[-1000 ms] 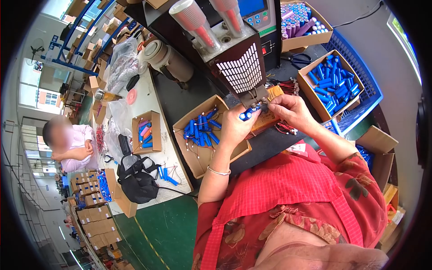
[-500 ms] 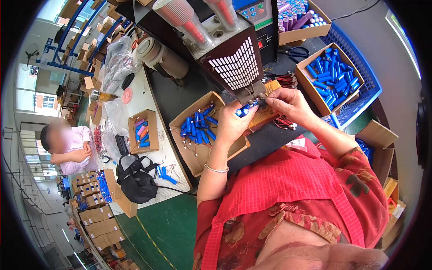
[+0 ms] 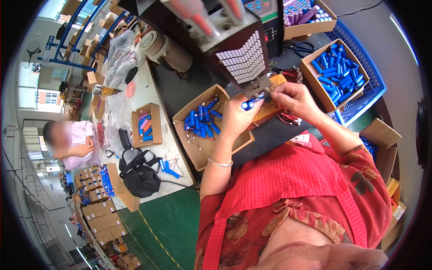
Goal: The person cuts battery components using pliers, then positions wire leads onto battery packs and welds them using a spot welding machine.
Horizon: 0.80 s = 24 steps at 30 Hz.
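Holding a small cluster of blue cells with pale ends, the grip of the left hand is closed around them at the tip of a dark red machine with a white slotted grille. Below the cells an orange block is placed on a black desk. The fingertips of the right hand are set narrowly together beside the same cells; whether anything small is pinched cannot be told.

At the top, a keypad panel is partly cut off, its markings too small to be read. A white tag is seen on a red apron, its print illegible. Small white labels are carried by stacked cartons at far left, also unreadable.

Near the left forearm, wired blue cells are heaped in an open carton. At the right, more blue cells are piled in another carton, set in a blue basket. Scissors are laid near it. On a white desk at the left, a black bag is placed.
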Tool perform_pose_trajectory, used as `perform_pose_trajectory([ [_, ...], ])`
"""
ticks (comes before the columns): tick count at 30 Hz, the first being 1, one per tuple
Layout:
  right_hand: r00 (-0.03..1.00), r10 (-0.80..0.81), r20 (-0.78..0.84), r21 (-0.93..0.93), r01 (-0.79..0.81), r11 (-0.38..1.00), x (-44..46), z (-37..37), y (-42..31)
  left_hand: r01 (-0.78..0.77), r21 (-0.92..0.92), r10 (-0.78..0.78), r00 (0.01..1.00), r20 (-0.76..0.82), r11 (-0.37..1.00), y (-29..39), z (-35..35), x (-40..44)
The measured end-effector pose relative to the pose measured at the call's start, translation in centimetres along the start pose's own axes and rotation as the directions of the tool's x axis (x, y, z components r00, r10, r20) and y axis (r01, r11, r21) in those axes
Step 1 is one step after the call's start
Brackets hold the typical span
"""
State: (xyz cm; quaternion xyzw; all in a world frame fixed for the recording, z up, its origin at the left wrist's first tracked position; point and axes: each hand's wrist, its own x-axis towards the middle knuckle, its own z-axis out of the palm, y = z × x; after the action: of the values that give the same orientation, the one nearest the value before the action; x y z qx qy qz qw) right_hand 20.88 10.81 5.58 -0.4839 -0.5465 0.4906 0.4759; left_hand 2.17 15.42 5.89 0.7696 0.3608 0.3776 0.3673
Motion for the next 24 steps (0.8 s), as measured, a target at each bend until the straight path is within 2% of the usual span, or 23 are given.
perform_pose_trajectory([
  [1, 0.999, -0.004, -0.034, -0.004, 0.003, 1.000, -0.1, 0.2, -0.4, 0.073, 0.089, -0.078, 0.995, 0.056, 0.993, -0.1, -0.4, -0.1],
  [2, 0.999, 0.001, -0.051, -0.033, -0.003, 0.999, -0.1, 0.3, -0.6, 0.047, 0.020, -0.047, 0.999, 0.011, 0.999, 0.2, -0.2, -0.1],
  [3, 0.999, 0.024, -0.035, -0.046, -0.026, 0.999, 0.0, 0.1, -0.5, 0.122, 0.027, -0.123, 0.991, 0.045, 0.992, 0.7, -0.4, -0.1],
  [4, 0.998, 0.010, -0.061, -0.071, -0.014, 0.997, 0.0, 0.2, -0.6, 0.116, -0.005, -0.115, 0.993, 0.039, 0.993, 0.5, -0.4, -0.2],
  [5, 0.998, -0.001, -0.069, -0.072, -0.004, 0.997, 0.1, 0.1, 0.0, 0.164, 0.057, -0.167, 0.985, 0.045, 0.985, 1.5, -0.8, -0.2],
  [7, 0.995, -0.010, -0.103, -0.101, -0.001, 0.995, 0.1, 0.3, 0.4, 0.030, 0.053, -0.029, 0.999, -0.027, 0.998, 0.6, -0.5, -0.3],
  [8, 0.993, 0.007, -0.116, -0.077, -0.016, 0.997, 0.1, 0.4, 0.7, -0.010, 0.152, 0.015, 0.999, -0.032, 0.988, 0.7, -0.8, -0.4],
  [10, 0.993, 0.040, -0.112, -0.018, -0.042, 0.999, -0.1, 0.5, 0.5, -0.037, 0.209, 0.063, 0.991, -0.117, 0.977, 0.8, -0.4, -0.9],
  [11, 0.997, 0.022, -0.079, -0.031, -0.025, 0.999, -0.2, 0.3, 0.5, -0.065, 0.157, 0.093, 0.979, -0.182, 0.985, 1.1, -0.1, -1.0],
  [12, 0.998, 0.009, -0.056, -0.046, -0.012, 0.999, -0.3, 0.1, 0.3, -0.007, 0.223, 0.037, 0.991, -0.130, 0.975, 1.9, -0.6, -1.3],
  [15, 0.999, 0.038, -0.034, -0.033, -0.039, 0.999, -1.2, -0.2, -1.1, 0.073, 0.050, -0.066, 0.989, -0.130, 0.996, 2.6, -1.0, -2.1],
  [16, 1.000, -0.004, -0.013, -0.076, 0.003, 0.997, -1.4, -0.7, -1.2, 0.201, -0.108, -0.208, 0.976, -0.062, 0.974, 3.0, -1.4, -2.4],
  [17, 1.000, 0.004, 0.030, -0.093, -0.001, 0.996, -1.6, -1.2, -1.3, 0.217, -0.254, -0.229, 0.973, -0.018, 0.942, 2.4, -1.3, -2.8],
  [18, 0.998, 0.051, 0.026, -0.027, -0.051, 0.998, -1.9, -1.0, -2.2, 0.323, -0.366, -0.310, 0.946, 0.097, 0.873, 2.3, -1.6, -3.1],
  [19, 0.996, 0.083, 0.045, 0.015, -0.084, 0.996, -2.0, -1.1, -2.5, 0.473, -0.499, -0.408, 0.881, 0.241, 0.726, 2.9, -2.3, -3.2],
  [20, 0.996, 0.078, 0.035, -0.036, -0.077, 0.996, -2.1, -1.0, -2.6, 0.477, -0.694, -0.384, 0.873, 0.302, 0.539, 2.7, -2.2, -3.6],
  [21, 0.998, 0.043, 0.040, -0.049, -0.041, 0.998, -2.1, -0.8, -3.1, 0.543, -0.738, -0.409, 0.826, 0.387, 0.400, 2.1, -2.4, -3.8],
  [22, 0.997, 0.072, 0.042, -0.027, -0.071, 0.997, -2.1, -0.7, -3.2, 0.527, -0.781, -0.423, 0.825, 0.375, 0.335, 1.9, -2.1, -3.5],
  [23, 0.996, 0.076, 0.045, -0.022, -0.075, 0.997, -2.0, -0.4, -3.1, 0.496, -0.797, -0.429, 0.838, 0.337, 0.343, 2.0, -1.8, -3.1],
  [24, 0.995, 0.088, 0.046, 0.020, -0.089, 0.996, -1.9, -0.2, -3.1, 0.453, -0.776, -0.439, 0.861, 0.255, 0.439, 1.9, -1.5, -3.0],
])
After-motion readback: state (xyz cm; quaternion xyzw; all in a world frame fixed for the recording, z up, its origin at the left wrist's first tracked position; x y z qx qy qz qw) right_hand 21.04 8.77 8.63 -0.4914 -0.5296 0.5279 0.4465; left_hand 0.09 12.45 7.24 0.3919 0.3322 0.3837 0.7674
